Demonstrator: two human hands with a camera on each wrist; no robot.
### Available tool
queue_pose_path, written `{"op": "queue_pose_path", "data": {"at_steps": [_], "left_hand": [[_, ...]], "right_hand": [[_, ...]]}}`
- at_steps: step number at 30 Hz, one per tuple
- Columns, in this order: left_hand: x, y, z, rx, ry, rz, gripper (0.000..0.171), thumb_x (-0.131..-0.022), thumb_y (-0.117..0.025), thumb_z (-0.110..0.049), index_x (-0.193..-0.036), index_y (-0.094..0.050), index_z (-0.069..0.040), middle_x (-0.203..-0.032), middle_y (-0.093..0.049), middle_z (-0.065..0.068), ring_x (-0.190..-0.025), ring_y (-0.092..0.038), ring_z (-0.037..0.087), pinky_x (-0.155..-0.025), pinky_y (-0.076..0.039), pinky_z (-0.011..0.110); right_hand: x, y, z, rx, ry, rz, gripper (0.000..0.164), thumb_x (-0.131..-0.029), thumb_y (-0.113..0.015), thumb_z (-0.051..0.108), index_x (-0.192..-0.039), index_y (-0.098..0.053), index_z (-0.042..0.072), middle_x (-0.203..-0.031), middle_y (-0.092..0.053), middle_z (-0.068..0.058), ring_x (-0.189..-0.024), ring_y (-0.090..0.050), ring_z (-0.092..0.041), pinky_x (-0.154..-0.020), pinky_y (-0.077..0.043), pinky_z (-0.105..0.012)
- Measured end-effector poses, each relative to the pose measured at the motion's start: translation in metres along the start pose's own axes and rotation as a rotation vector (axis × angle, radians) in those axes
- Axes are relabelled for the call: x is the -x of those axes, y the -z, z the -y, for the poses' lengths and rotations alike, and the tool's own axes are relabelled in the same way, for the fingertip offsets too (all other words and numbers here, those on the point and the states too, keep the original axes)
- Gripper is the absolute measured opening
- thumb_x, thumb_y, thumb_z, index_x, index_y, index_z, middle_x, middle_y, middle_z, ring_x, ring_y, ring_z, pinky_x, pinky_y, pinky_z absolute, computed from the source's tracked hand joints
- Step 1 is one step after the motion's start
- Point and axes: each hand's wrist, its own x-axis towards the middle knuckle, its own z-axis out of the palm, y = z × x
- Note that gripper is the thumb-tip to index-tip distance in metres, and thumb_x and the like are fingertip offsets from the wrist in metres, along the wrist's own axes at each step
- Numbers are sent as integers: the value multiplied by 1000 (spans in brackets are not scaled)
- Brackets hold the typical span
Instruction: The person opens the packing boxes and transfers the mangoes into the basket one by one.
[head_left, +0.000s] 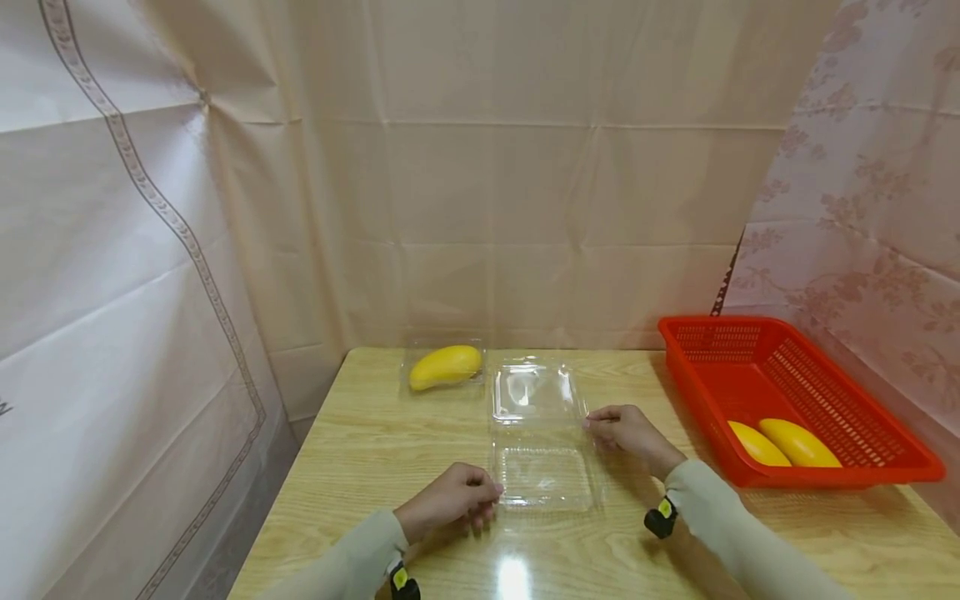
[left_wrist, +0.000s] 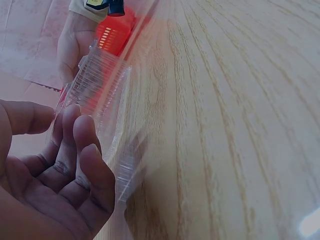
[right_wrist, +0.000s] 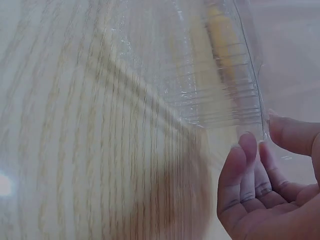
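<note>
An unfolded clear plastic clamshell container (head_left: 547, 479) lies on the wooden table, its lid half at the back and its base half nearer me. My left hand (head_left: 459, 493) pinches the left edge of the base between thumb and fingers; the left wrist view shows the thumb against the rim (left_wrist: 102, 70). On the other side, my right hand (head_left: 632, 433) pinches the right edge by the lid half, and the right wrist view has thumb and fingertips meeting at the clear rim (right_wrist: 215, 95). Nothing is visible inside this container.
Behind and left stands another clear container with a yellow mango (head_left: 446, 367) in it. At the right is a red plastic basket (head_left: 832, 477) holding two mangoes (head_left: 798, 443) near its front. Hanging cloths (head_left: 487, 183) surround the wooden table (head_left: 352, 467).
</note>
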Motion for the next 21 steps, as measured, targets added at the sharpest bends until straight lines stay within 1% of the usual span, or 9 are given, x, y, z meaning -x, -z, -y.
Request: {"op": "queue_pose_path", "data": {"at_steps": [3,7,9,10,16,21], "left_hand": [[-1,0,0,4,3,3,32,-103,-64,-23,-93,-68,7,-74,-68,7,-58,-59,11,-50,-46,22],[-1,1,0,8,5,5,33,-103,-64,-25,-94,-68,7,-75,-68,7,-58,-59,12,-50,-46,22],[-1,1,0,6,2,5,33,-103,-65,-25,-94,-68,7,-75,-68,7,-58,-59,12,-51,-45,22],[-1,1,0,6,1,5,33,-103,-65,-25,-94,-68,7,-75,-68,7,-58,-59,12,-51,-45,23],[-1,0,-1,11,10,3,33,-103,-65,-25,-94,-69,6,-75,-68,7,-59,-59,12,-51,-46,23],[-1,-1,-2,15,22,-2,31,-103,-64,-24,-94,-68,5,-75,-68,7,-58,-58,12,-50,-45,22]], "right_hand": [[0,0,0,-45,7,3,29,-100,-69,12,-117,-60,-9,-92,-65,-8,-76,-60,-16,-69,-55,-29],[1,1,-2,-92,52,6,28,-98,-71,8,-116,-53,-4,-82,-61,-6,-67,-52,-16,-61,-48,-29],[1,1,-3,-112,77,11,31,-97,-71,6,-116,-49,-3,-80,-60,-7,-64,-49,-17,-59,-43,-29],[1,1,-3,-124,83,11,32,-96,-71,5,-117,-48,-3,-80,-61,-7,-63,-49,-18,-59,-43,-30],[3,3,-5,-152,119,41,31,-96,-71,2,-114,-47,-6,-88,-66,-16,-70,-58,-20,-64,-52,-31],[7,9,-3,-163,144,124,25,-99,-64,-2,-114,-45,-10,-99,-66,-23,-76,-60,-22,-68,-55,-32]]}}
